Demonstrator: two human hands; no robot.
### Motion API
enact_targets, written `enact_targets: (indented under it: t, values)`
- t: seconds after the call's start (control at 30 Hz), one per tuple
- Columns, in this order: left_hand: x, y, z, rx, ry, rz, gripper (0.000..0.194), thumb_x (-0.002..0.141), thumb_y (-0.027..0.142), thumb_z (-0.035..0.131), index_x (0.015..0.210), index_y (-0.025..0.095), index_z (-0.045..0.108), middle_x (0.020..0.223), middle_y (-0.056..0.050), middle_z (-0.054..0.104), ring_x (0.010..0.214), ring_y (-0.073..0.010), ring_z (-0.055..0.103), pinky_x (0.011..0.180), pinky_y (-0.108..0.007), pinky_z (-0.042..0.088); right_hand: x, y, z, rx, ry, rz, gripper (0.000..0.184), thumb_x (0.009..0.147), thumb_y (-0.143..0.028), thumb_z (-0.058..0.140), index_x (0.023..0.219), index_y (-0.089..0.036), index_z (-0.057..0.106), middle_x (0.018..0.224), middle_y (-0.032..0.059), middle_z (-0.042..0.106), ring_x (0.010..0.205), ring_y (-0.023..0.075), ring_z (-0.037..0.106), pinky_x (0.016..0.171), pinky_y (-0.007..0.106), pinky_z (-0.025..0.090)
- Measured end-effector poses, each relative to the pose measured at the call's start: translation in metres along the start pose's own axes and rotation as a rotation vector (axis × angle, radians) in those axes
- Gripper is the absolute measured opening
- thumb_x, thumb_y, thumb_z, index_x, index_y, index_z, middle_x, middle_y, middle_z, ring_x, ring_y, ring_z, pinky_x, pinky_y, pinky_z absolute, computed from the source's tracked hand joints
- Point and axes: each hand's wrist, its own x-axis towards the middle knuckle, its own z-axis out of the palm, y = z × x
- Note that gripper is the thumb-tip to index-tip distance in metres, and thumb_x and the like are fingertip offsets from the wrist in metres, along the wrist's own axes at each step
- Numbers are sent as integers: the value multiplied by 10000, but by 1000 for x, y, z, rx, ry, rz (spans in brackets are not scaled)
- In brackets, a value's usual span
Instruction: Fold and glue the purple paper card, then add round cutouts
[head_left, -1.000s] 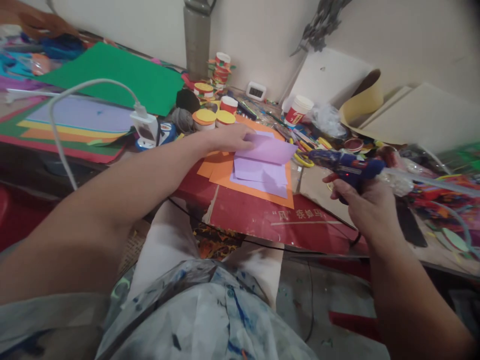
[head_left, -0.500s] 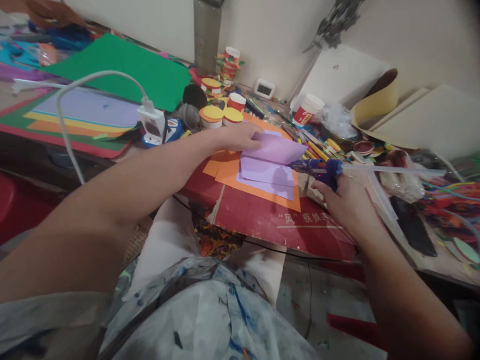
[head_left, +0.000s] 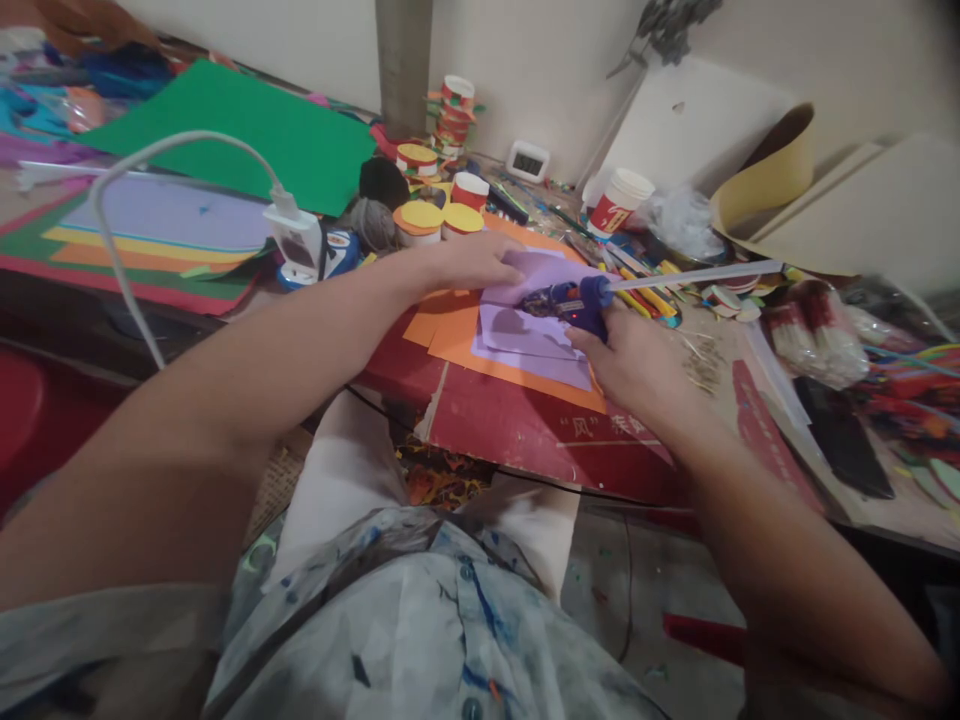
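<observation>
My right hand (head_left: 634, 355) is wrapped round a blue hot glue gun (head_left: 581, 305), with a long clear glue stick (head_left: 697, 275) poking out of its back. Its nozzle points left, over the purple paper (head_left: 547, 268). The upper piece of that paper is lifted at its near edge, pinched by my left hand (head_left: 480, 262); the thumb shows, the other fingers are partly hidden. More purple sheets (head_left: 532, 362) lie beneath, on top of orange paper (head_left: 457, 345). All of this rests on a red board (head_left: 510, 420) at the table's front edge.
Paper cups with yellow tops (head_left: 418, 222) stand behind my left hand. To the left are a white plug adapter (head_left: 296, 240) with a cable and a large green sheet (head_left: 247, 135). Pens (head_left: 645, 295), a red-and-white cup (head_left: 621, 203) and a black phone-like slab (head_left: 844, 440) lie to the right.
My right hand has moved the glue gun left, so its nozzle now reaches over the purple paper from its right edge. The left hand stays at the paper's left side.
</observation>
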Motion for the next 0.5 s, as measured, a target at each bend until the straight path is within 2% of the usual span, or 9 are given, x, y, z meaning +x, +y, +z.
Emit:
enact_targets:
  t: [0.1,0.23,0.37,0.5]
  values:
    - [0,4,1,-22,17,-13,518,809,366,601,1252,170,784,1049,-64,772,1026,-240,670,935,-320,509,0,1,-2,-26,-10,20,335,1033,-322,566,1263,-136,724,1180,201,783,1105,367,738,916,439,549]
    - [-2,7,0,-52,2,-28,546,795,356,601,1274,167,780,1065,-70,769,1059,-246,674,965,-328,510,-7,19,-13,-121,-39,122,373,1055,-352,537,1265,-101,715,1184,255,776,1089,382,734,899,435,524]
    - [-4,11,-1,-57,-7,-70,526,802,371,606,1243,145,782,1127,-88,764,1066,-247,679,968,-331,517,-16,34,-24,-233,-28,161,370,1070,-346,487,1182,-93,733,1176,298,772,1137,397,715,881,419,496]
    - [-6,13,-1,-83,-5,-89,540,812,379,603,1271,146,767,1158,-99,765,1083,-251,680,975,-337,522,-18,37,-26,-311,-37,212,407,1084,-376,473,1215,-86,727,1182,311,767,1152,410,723,881,421,497]
